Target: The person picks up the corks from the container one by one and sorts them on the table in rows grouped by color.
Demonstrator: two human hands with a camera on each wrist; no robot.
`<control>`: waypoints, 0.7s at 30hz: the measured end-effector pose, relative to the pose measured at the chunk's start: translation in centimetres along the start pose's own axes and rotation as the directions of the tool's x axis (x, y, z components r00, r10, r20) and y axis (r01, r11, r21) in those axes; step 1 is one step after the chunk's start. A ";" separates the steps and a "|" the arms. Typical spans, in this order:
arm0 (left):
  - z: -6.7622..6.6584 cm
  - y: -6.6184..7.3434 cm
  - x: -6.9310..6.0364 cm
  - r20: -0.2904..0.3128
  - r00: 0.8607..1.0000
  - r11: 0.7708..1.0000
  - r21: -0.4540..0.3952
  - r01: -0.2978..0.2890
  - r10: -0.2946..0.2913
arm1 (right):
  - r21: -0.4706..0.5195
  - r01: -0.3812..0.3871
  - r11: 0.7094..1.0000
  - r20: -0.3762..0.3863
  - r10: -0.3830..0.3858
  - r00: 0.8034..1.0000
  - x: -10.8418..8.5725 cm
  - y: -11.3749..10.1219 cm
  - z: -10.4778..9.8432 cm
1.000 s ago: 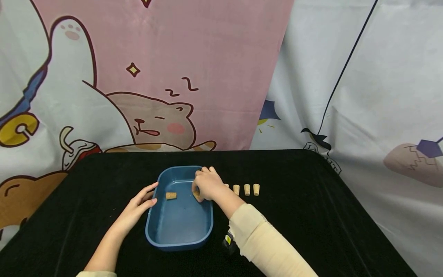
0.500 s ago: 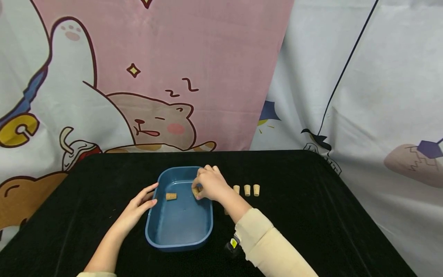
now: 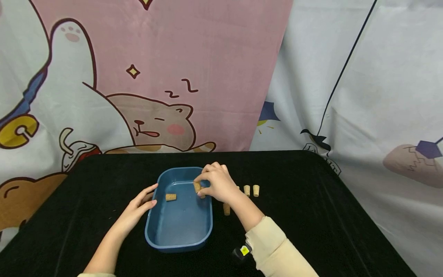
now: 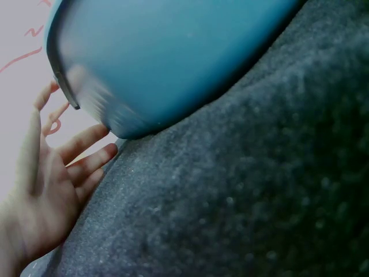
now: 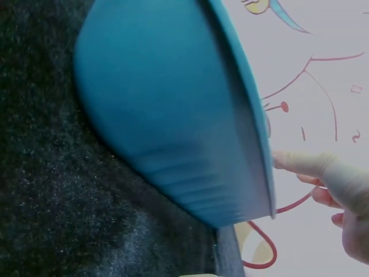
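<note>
My right hand [image 3: 219,184] is over the right side of a blue plastic tray [image 3: 180,246], pinching a cork stopper [image 3: 197,187] between thumb and forefinger. Below the thumb, part of another cork [image 3: 203,196] shows inside the tray. A third cork [image 3: 171,197] lies on its side towards the tray's left wall. My left hand [image 3: 136,209] touches the tray's left rim with extended, slightly bent fingers; the left wrist view has this hand [image 4: 52,179] beside the tray's outer wall. In the right wrist view, the tray wall [image 5: 167,115] hides the held cork and the fingertip.
Right of the tray, upright corks [image 3: 247,190] stand in a row on the black cloth [image 3: 311,223], one partly behind my right hand. Nearer me, a single cork [image 3: 226,209] is beside the tray's right wall. A printed curtain [image 3: 228,77] hangs behind the table.
My right hand has risen slightly and shifted right, its cork tilting more upright. The cork near the tray's right wall has come out from behind the forearm. The left hand stays put.
</note>
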State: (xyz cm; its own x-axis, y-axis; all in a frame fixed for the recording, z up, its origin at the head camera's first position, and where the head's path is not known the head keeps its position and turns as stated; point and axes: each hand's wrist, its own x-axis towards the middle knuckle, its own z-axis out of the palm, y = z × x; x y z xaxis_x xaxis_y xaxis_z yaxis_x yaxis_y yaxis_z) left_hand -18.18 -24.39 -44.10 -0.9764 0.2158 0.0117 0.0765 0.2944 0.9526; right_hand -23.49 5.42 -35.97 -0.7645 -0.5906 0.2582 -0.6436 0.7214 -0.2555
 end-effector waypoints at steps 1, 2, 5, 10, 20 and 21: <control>0.0 0.0 0.0 -0.002 1.000 1.000 0.001 0.002 -0.002 | 0.008 0.005 1.000 -0.018 -0.005 1.000 -0.2 0.0 -0.2; 0.0 -0.1 0.0 -0.002 1.000 1.000 0.002 0.003 -0.003 | 0.015 0.009 1.000 -0.035 -0.009 0.999 -0.5 0.1 -0.4; 0.0 -0.1 0.0 -0.004 1.000 1.000 0.002 0.001 -0.001 | 0.056 0.026 0.998 -0.088 -0.021 0.996 -1.2 0.2 -0.8; 0.0 0.0 0.0 0.000 1.000 1.000 -0.006 -0.011 0.011 | 0.154 0.051 0.987 -0.159 -0.026 0.987 -2.6 0.5 -1.2; 0.0 -0.2 0.1 -0.003 1.000 1.000 0.003 -0.005 0.005 | 0.256 0.078 0.964 -0.250 -0.012 0.968 -5.4 1.2 -1.7; 0.0 -0.2 0.1 -0.004 1.000 1.000 0.006 -0.003 0.003 | 0.262 0.076 0.962 -0.255 -0.007 0.967 -5.7 1.3 -1.8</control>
State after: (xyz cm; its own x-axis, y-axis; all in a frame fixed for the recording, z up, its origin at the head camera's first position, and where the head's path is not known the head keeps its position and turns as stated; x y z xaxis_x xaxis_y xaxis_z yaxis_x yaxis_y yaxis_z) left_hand -18.26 -24.41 -44.32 -0.9769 0.2129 0.0158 0.0806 0.2991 0.9508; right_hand -19.88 10.35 -36.12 -0.7257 -0.4837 0.4892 -0.6866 0.5546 -0.4702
